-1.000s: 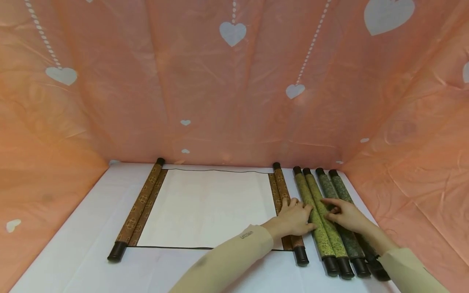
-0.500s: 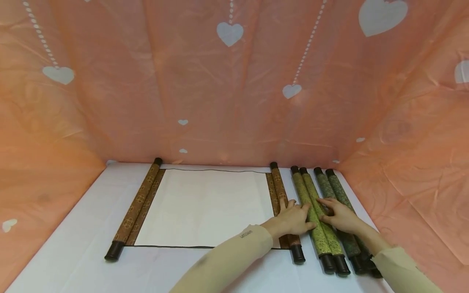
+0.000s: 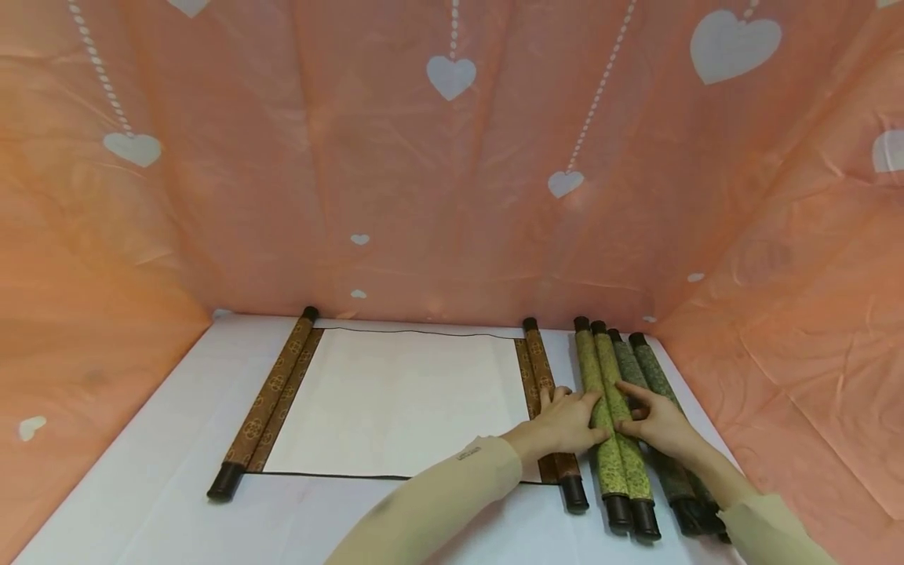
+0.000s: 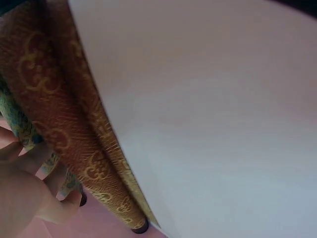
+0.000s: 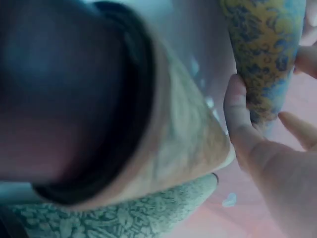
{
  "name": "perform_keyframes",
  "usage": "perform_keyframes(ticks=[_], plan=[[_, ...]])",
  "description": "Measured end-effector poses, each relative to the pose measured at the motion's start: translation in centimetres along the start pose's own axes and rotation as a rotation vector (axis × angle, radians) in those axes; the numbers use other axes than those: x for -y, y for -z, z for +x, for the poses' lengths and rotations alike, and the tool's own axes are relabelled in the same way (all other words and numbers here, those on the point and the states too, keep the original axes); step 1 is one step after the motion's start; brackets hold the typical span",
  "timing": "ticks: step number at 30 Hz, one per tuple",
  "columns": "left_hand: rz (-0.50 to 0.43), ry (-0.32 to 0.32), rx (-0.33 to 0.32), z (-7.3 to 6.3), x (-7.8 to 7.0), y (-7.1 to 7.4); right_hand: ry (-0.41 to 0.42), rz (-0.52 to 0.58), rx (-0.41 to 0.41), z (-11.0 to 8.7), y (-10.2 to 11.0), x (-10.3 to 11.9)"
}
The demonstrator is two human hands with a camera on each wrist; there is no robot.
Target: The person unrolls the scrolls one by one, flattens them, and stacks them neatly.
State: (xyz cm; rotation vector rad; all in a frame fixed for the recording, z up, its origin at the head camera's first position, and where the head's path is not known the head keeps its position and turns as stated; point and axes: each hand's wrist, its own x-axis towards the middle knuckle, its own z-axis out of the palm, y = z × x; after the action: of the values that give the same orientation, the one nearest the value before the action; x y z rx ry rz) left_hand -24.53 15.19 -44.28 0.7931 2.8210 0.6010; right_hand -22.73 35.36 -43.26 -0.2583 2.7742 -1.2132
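Observation:
A closed scroll in yellow-green patterned cloth (image 3: 613,471), its two rollers side by side, lies between both hands at the right of the table. My left hand (image 3: 561,424) holds its left roller with thumb and index finger, while the other fingers lie over the brown scroll's right roller. On the opposite side, my right hand (image 3: 664,424) has thumb and index finger on the right roller, as the right wrist view also shows. Left of them the brown patterned scroll (image 3: 261,408) lies unrolled, its blank white sheet (image 3: 417,400) spread flat.
Under and behind the right hand lies a dark green closed scroll (image 3: 655,373), close to the right side of the table. White cloth (image 3: 127,486) covers the table. An orange curtain with white hearts (image 3: 395,173) hangs along the back and both sides.
The yellow-green scroll has turned: its near end swung left, away from the dark green scroll, and its far end shifted right. My right thumb and index finger have come onto its right roller.

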Motion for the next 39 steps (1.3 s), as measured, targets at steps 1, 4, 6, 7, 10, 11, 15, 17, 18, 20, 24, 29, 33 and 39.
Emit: perform_keyframes(ticks=[1, 4, 6, 7, 10, 11, 15, 17, 18, 20, 24, 29, 33, 39], plan=[[-0.002, -0.007, -0.014, -0.1, 0.0, 0.1, 0.001, 0.017, -0.014, -0.1, 0.0, 0.1], [-0.018, -0.033, -0.068, -0.4, -0.1, 0.6, 0.006, 0.072, -0.053, -0.5, -0.1, 0.6], [-0.046, -0.046, -0.104, -0.7, -0.2, 1.1, 0.006, 0.087, -0.075, -0.6, 0.0, 1.2], [-0.065, -0.051, -0.121, -0.9, -0.3, 1.4, 0.012, 0.077, -0.087, -0.7, 0.1, 1.5], [-0.14, -0.07, -0.168, -1.4, -0.1, 2.4, 0.01, 0.079, -0.109, -0.7, 0.3, 2.8], [-0.181, -0.075, -0.18, -1.6, 0.1, 2.7, 0.01, 0.086, -0.111, -0.7, 0.4, 3.3], [-0.396, -0.097, -0.229, -2.3, 1.1, 3.7, 0.034, 0.11, -0.125, -0.7, 0.3, 5.1], [-0.496, -0.099, -0.255, -2.7, 1.7, 4.2, 0.053, 0.119, -0.133, -0.6, -0.1, 6.1], [-0.532, -0.106, -0.27, -3.0, 2.0, 4.5, 0.057, 0.123, -0.135, -0.5, -0.3, 6.6], [-0.562, -0.118, -0.301, -3.6, 2.8, 5.2, 0.074, 0.159, -0.136, -0.4, -1.0, 7.6], [-0.6, -0.133, -0.346, -4.8, 4.7, 6.4, 0.113, 0.25, -0.137, 0.0, -2.7, 9.3], [-0.714, -0.12, -0.371, -6.4, 7.5, 7.1, 0.148, 0.35, -0.144, 0.7, -5.6, 10.9], [-0.762, -0.069, -0.391, -8.1, 9.6, 7.4, 0.146, 0.405, -0.138, 1.2, -8.3, 11.9], [-0.755, -0.002, -0.428, -10.9, 12.2, 7.4, 0.155, 0.443, -0.124, 1.6, -12.4, 13.1]])
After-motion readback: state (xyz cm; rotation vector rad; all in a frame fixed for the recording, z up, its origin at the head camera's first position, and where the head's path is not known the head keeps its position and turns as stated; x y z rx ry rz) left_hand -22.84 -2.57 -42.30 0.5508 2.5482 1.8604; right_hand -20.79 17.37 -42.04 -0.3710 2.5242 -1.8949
